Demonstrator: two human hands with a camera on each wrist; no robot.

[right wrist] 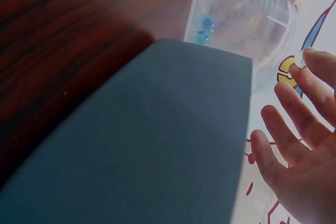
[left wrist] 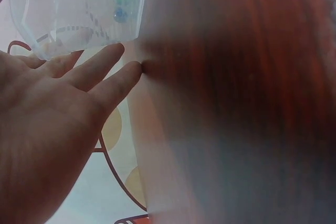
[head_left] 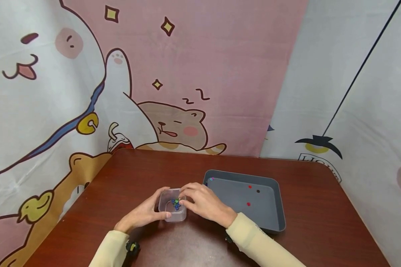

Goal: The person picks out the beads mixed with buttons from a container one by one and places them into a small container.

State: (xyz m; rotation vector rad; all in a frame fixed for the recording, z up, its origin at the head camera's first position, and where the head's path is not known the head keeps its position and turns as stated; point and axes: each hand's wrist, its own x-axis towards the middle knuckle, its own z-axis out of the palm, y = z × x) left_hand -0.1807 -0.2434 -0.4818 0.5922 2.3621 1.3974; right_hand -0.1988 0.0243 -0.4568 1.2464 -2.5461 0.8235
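Observation:
A small clear plastic container (head_left: 181, 216) stands on the table, and blue and green beads (head_left: 176, 204) lie in its bottom. My left hand (head_left: 143, 212) grips it from the left, thumb at the near edge and fingers at the far side. In the left wrist view the container (left wrist: 73, 9) shows above my spread fingers (left wrist: 102, 66). My right hand (head_left: 205, 202) is over the container's right edge. The right wrist view has its thumb and forefinger pinching a tiny clear bead (right wrist: 300, 59), while the other fingers (right wrist: 286, 135) stay spread.
A grey tray (head_left: 282, 207) lies on the brown table (head_left: 147, 167) to the right of the container. Inside it are a few red beads (head_left: 248, 204), a dark bead (head_left: 258, 191) and a small pink-blue bead (head_left: 212, 178) in the far left corner. A cartoon-printed cloth (head_left: 220, 74) hangs behind.

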